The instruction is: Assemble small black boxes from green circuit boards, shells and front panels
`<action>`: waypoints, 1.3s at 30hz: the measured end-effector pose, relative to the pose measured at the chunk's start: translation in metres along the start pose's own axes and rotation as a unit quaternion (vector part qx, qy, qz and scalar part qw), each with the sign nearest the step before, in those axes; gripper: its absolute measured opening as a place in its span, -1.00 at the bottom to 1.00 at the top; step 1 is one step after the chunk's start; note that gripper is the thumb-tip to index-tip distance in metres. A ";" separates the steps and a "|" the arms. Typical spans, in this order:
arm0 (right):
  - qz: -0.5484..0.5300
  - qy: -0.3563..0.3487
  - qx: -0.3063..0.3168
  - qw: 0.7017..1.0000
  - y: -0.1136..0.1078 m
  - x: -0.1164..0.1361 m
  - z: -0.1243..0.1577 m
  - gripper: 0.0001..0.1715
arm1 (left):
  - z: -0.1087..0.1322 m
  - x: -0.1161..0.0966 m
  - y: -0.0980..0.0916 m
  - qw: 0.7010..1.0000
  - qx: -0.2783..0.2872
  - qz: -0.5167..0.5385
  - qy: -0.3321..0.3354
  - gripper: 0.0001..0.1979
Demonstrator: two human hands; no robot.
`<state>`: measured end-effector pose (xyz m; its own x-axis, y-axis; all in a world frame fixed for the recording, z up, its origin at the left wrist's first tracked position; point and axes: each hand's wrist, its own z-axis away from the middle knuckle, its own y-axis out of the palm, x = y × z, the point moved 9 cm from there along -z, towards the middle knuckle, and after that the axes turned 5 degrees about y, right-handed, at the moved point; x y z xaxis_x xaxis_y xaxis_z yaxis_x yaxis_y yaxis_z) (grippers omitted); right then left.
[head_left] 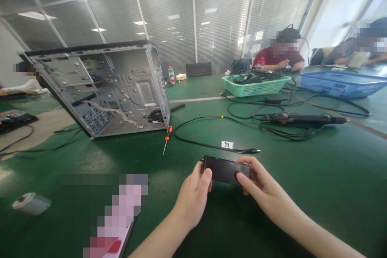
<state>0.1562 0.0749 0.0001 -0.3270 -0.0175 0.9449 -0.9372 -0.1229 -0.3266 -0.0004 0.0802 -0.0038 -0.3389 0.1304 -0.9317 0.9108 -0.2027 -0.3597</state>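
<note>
Between my two hands is a flat black rectangular device [226, 170], held above the green table, its broad dark face turned up toward me. My left hand [196, 187] grips its left end, thumb on the near edge. At its right end my right hand [256, 175] is closed, thumb on the face and fingers behind. What kind of device it is I cannot make out. Just beyond it lies a black cable with a metal-tipped plug [252, 151], and a white label [227, 144] sits beside that cable.
An open computer case [142, 84] stands at left, with an orange-handled screwdriver [167, 137] by its corner. Rightward lie a black electric screwdriver [305, 119], a green basket [256, 86] of cables and a blue basket [338, 82]. A metal cylinder [32, 204] is at near left. People sit across.
</note>
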 end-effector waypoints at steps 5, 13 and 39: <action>-0.153 0.125 0.009 0.980 0.004 -0.012 0.000 -0.30 | -0.001 0.006 -0.001 1.000 -0.011 0.003 0.003 -0.49; -0.375 0.318 0.101 0.865 0.034 -0.032 0.012 -0.64 | 0.000 -0.006 0.000 0.999 -0.003 0.051 0.007 -0.45; -0.493 0.392 0.227 0.743 0.058 -0.016 0.033 -0.43 | -0.006 0.033 -0.007 0.992 -0.021 -0.004 -0.123 -0.24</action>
<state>0.1111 0.0355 -0.0333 0.3538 0.8641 0.3581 -0.6896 -0.0176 0.7239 -0.0163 0.0916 -0.0321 -0.3882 -0.1105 -0.9149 0.9153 -0.1616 -0.3689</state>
